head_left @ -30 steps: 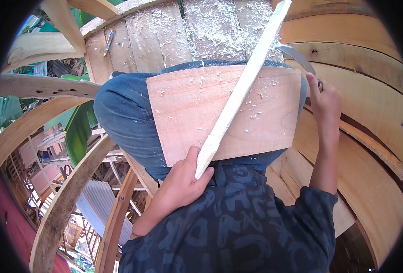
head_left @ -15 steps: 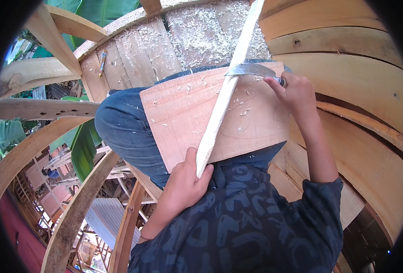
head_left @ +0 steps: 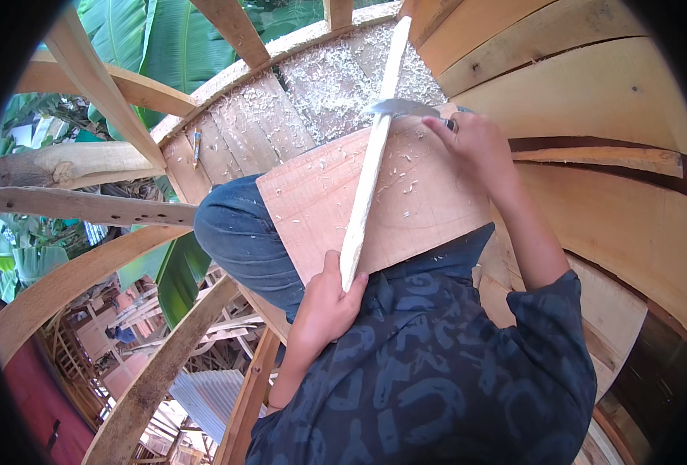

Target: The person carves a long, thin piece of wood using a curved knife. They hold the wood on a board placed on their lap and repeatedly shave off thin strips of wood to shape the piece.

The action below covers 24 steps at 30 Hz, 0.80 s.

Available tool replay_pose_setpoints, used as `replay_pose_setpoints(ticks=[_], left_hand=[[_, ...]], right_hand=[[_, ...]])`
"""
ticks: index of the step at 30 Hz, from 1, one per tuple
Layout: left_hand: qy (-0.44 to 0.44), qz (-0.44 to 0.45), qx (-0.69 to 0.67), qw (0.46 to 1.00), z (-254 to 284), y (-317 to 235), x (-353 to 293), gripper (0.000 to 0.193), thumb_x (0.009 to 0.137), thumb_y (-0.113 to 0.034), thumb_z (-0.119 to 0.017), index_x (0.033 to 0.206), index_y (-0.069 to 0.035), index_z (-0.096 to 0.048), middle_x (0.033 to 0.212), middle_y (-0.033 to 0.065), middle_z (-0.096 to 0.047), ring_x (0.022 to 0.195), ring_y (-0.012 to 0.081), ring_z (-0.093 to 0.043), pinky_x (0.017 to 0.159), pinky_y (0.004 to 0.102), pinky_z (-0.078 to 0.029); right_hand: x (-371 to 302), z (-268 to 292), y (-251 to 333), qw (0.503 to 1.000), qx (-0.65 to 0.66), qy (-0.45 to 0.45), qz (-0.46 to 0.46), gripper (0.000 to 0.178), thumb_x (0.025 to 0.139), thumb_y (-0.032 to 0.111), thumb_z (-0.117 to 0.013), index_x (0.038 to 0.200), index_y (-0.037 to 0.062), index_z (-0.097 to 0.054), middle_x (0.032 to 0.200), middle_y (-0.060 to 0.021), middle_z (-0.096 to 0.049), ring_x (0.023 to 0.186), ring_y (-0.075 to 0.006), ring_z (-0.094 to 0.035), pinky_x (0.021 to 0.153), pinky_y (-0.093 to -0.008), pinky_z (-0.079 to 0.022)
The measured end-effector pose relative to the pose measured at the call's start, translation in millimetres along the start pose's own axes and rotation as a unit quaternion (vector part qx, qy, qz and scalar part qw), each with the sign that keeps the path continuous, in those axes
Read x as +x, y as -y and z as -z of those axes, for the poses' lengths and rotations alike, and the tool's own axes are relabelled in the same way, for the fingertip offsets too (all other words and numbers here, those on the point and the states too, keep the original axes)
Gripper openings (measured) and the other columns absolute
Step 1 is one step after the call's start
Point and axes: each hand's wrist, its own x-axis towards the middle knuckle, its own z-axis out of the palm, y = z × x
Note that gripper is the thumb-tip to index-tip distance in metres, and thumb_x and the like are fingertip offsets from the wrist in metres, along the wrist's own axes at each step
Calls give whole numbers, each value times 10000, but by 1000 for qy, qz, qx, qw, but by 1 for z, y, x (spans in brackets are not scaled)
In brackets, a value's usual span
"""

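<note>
A pale, whittled wooden stick [head_left: 373, 167] slants across a flat wooden board [head_left: 312, 201] that lies over my lap. My left hand [head_left: 330, 302] grips the stick's near end, thumb on one side and fingers on the other. In my right hand [head_left: 475, 147] is the dark handle of a knife; most of the handle is hidden by my fingers. The curved metal blade of the knife [head_left: 409, 107] crosses the stick above its middle and seems to touch it. Small curled shavings are scattered on the board.
Wood shavings [head_left: 332, 89] cover the planks beyond my knees. A small tube-like item [head_left: 197, 147] lies on the planks at far left. Curved wooden ribs [head_left: 88, 205] rise on the left, and a wall of planks [head_left: 592, 198] bends round on the right. Banana leaves [head_left: 184, 50] hang outside.
The view has turned and shifted somewhat. The blade has slid a little farther up the stick, toward its far end, whose tip now shows. My left hand keeps its grip.
</note>
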Motion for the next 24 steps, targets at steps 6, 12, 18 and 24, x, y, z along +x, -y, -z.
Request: replay_pose_setpoints(ticks=[6,12,18,24], left_hand=[[6,-30,19,999,3,8,-2,383,908,-239,-560,1141,28,-416,880,328,-603,885,489,-605,766,457,-459],[5,-66,14,998,4,18,0,384,915,-298,-562,1096,11,-423,842,328,-600,837,488,-597,743,470,-456],[-14,-90,-15,996,-1,23,0,306,901,-241,-583,1042,2,-462,777,182,-542,725,290,-538,714,383,-452],[-21,-49,3,999,-4,15,3,263,898,-211,-591,1018,-7,-476,757,115,-526,701,218,-513,685,354,-449]], right_hand=[[-17,-1,15,998,31,8,50,767,867,691,-450,630,-4,-670,558,-209,-594,551,-352,-634,534,-446,-510],[-53,-3,44,988,71,83,106,755,846,710,-458,645,18,-682,575,-180,-614,554,-331,-643,536,-417,-517],[-34,-22,16,997,22,-2,78,772,824,744,-449,638,31,-678,549,-161,-602,546,-312,-643,518,-389,-517],[-12,-12,2,996,47,-50,-56,778,837,734,-443,625,15,-654,598,-197,-617,605,-342,-652,558,-452,-519]])
